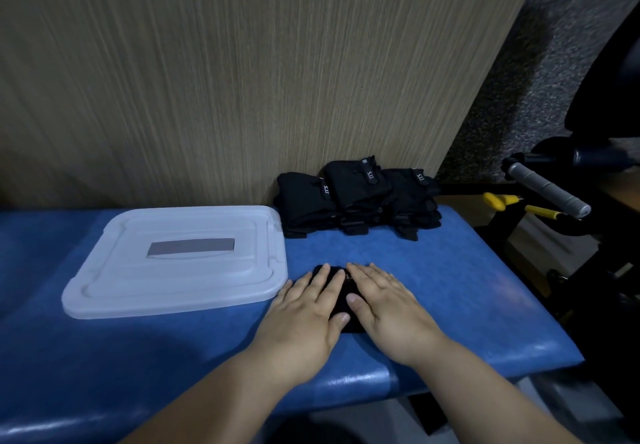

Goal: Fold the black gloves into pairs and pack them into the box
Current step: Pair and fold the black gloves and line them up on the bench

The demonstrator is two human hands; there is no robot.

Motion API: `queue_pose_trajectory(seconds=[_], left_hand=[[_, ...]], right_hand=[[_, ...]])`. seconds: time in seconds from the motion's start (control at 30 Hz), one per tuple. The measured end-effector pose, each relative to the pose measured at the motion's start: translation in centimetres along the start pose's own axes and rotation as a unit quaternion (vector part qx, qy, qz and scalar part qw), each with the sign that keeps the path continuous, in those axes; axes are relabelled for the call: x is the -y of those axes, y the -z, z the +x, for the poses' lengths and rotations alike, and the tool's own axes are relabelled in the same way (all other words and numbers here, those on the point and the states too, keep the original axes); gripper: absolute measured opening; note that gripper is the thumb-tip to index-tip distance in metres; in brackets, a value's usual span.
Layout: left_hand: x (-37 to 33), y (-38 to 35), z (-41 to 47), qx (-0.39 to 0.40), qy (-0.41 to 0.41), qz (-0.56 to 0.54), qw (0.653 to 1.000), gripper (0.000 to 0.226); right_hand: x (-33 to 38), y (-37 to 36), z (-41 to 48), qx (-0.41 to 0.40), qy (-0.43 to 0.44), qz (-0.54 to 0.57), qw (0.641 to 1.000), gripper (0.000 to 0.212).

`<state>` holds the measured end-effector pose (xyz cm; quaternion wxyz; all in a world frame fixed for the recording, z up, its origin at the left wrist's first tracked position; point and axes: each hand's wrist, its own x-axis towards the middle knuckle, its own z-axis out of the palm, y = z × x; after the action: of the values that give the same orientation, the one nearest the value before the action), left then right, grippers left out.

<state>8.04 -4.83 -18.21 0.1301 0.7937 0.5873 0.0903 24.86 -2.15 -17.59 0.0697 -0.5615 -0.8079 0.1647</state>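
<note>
Fingers [323, 279] of left hand [304, 315] and right hand [391, 308] lie straight, pressing the black glove [346, 289].

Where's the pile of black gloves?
Head view: the pile of black fabric gloves sits back right on the blue padded bench, against the wood-grain wall, just right of the white plastic lid.

White lettering runs sideways on three of the stacked black gloves [360, 197] at one o'clock, too small to read.
</note>
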Motion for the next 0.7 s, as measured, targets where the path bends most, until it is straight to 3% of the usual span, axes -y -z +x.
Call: queue_pose_trajectory(seconds=[0.17, 0.37, 0.5, 0.7], left_hand=[[0.3, 0.1, -0.7, -0.052, 0.03, -0.066, 0.996, 0.061], [0.7, 1.4, -2.2, -0.137, 0.088, -0.033, 0.986, 0.046], [0.8, 1.8, -2.8, -0.113, 0.13, -0.051, 0.984, 0.034], [0.1, 2.0, -2.9, -0.06, 0.16, -0.139, 0.975, 0.04]], right_hand=[[1.0, 0.9, -0.5, -0.042, -0.043, -0.021, 0.998, 0.052], [1.8, 1.9, -1.3, -0.08, -0.141, 0.024, 0.986, 0.043], [2.7, 2.2, -2.1, -0.065, -0.191, 0.077, 0.976, 0.047], [3.9, 1.7, -2.5, -0.065, -0.231, 0.201, 0.95, 0.035]])
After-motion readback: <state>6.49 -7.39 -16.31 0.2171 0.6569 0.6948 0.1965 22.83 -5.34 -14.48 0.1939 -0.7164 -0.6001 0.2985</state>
